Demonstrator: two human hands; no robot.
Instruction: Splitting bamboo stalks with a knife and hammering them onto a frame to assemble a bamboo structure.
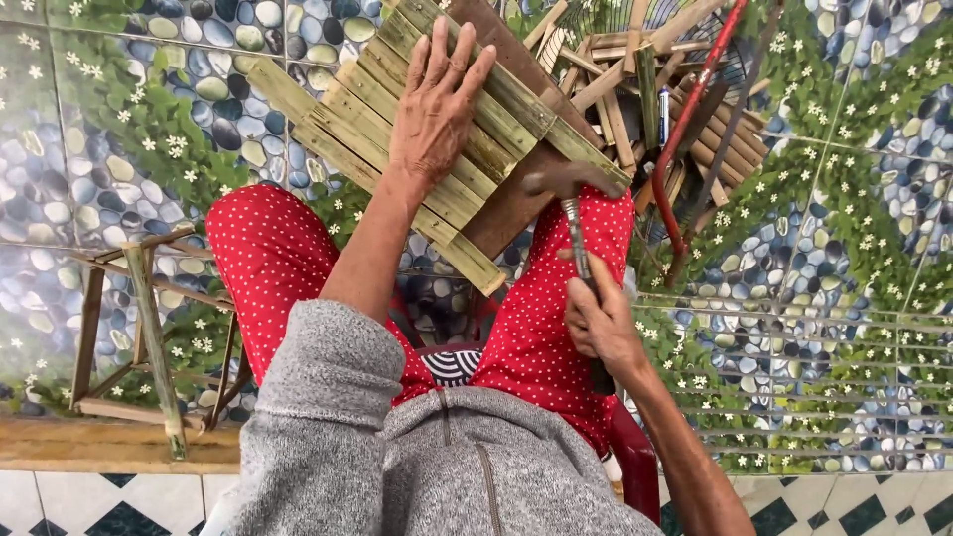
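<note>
My left hand (437, 104) lies flat, fingers spread, on a panel of green bamboo slats (338, 119) that rests across my knees in red dotted trousers. Under the slats runs a brown wooden board (511, 208). My right hand (599, 323) grips the handle of a hammer (571, 194), whose head sits at the panel's lower right edge, close to the slat ends. I sit on a red chair (635, 452).
A small bamboo frame stool (149, 328) stands at the left on the pebble-and-flower patterned floor tiles. A pile of bamboo and wood pieces (635, 89) lies ahead, with a red-framed hacksaw (695, 119) across it. A wooden plank (99, 442) lies at the lower left.
</note>
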